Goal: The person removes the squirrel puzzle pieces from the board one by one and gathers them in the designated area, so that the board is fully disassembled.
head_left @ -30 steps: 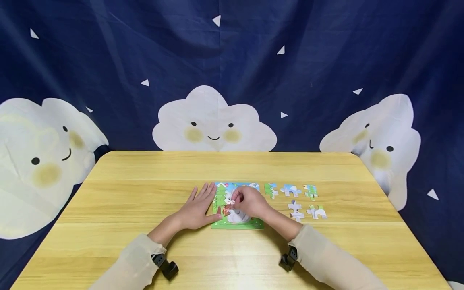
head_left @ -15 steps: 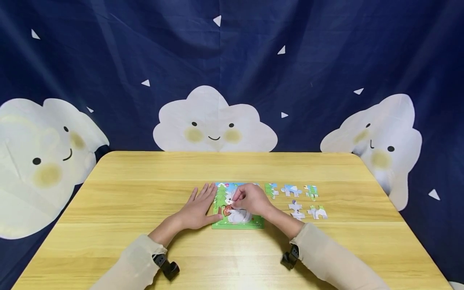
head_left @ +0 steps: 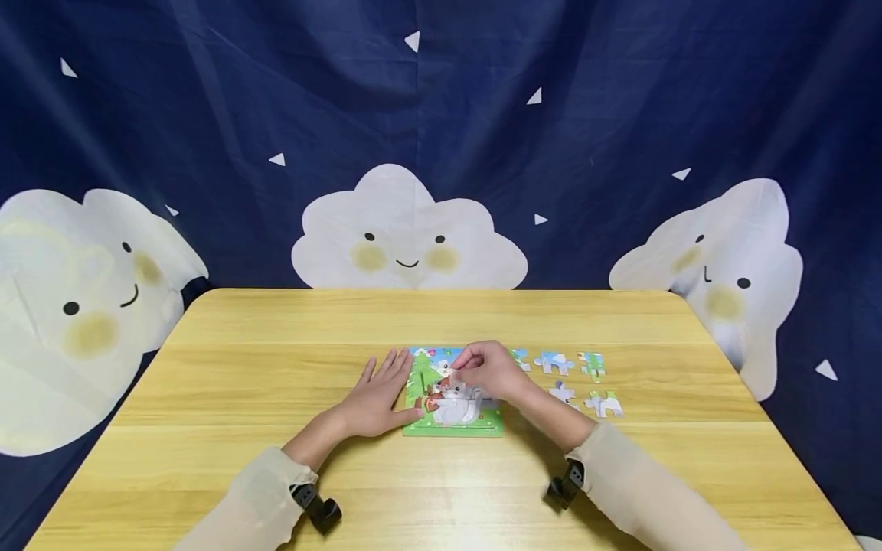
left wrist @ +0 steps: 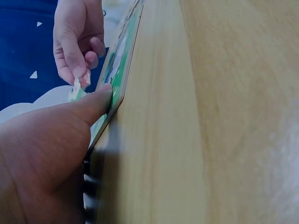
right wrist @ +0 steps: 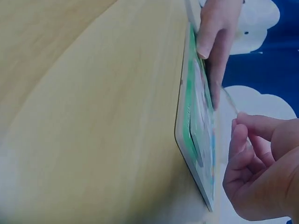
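A jigsaw puzzle board (head_left: 452,431) with a green border and a picture of trees and a grey-white animal lies mid-table. My left hand (head_left: 375,399) rests at its left side with fingers spread, the thumb on the board's edge. Over the board, my right hand (head_left: 494,373) pinches a puzzle piece (left wrist: 77,93) between thumb and fingertips. That piece is raised above the board and tilted, seen nearly edge-on in the right wrist view. The right hand hides the board's upper right part.
Several loose puzzle pieces lie right of the board, among them a blue-and-white piece (head_left: 554,363), a green tree piece (head_left: 592,366) and a pale piece (head_left: 604,403). The wooden table (head_left: 276,321) reaches back to a dark blue curtain (head_left: 475,92) with clouds.
My right hand has lifted from the board and moved slightly right and back, bringing the puzzle piece up with it. The left hand has stayed where it was.
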Available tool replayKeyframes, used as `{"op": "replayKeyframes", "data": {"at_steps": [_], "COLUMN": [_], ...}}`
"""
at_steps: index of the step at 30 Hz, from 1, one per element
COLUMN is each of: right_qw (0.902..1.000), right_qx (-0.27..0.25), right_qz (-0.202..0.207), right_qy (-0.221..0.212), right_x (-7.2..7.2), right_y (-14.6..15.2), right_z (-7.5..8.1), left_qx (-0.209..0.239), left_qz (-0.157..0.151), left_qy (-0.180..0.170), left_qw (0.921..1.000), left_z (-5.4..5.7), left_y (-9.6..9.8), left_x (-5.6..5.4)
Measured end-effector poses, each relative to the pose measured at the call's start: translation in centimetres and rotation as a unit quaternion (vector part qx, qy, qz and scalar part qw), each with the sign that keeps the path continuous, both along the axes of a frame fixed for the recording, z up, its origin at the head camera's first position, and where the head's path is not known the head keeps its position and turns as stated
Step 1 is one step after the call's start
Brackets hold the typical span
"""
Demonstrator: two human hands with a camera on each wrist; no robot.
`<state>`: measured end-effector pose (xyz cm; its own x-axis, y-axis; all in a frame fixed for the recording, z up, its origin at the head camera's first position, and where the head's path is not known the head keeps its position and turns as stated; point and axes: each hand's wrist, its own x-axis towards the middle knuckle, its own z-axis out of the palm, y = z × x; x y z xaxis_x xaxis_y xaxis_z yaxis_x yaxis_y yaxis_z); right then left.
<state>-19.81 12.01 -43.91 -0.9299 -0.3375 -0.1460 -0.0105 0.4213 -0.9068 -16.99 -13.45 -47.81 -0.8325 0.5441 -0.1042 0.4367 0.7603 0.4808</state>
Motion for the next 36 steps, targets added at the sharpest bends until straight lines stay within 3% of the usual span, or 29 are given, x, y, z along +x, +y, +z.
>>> {"op": "replayKeyframes", "data": {"at_steps": [4,10,21,28,36], "right_qw": [0.9994,0.9989,0.9985,0.9985,0.9986], "right_qx": [-0.030,-0.035,0.011,0.045,0.047], "right_qz": [0.002,-0.015,-0.040,-0.014,0.011], "right_qy": [-0.014,-0.029,-0.037,-0.028,-0.023], "right_x": [0.1,0.4,1.3,2.3,2.8], "right_y": [1.6,4.6,9.8,12.1,13.5], "right_z": [0.2,0.7,1.8,1.6,1.3], "left_qx": [-0.009,-0.003,0.000,0.001,-0.008], "left_qz": [-0.004,-0.006,-0.004,-0.006,-0.009], "left_qy": [-0.009,-0.010,-0.011,-0.015,-0.018], "left_qw": [0.9999,0.9999,0.9999,0.9999,0.9998], "left_z": [0.4,0.5,0.5,1.0,1.5], "left_y": [0.2,0.3,0.3,0.3,0.2], "left_x": [0.1,0.1,0.1,0.2,0.3]}}
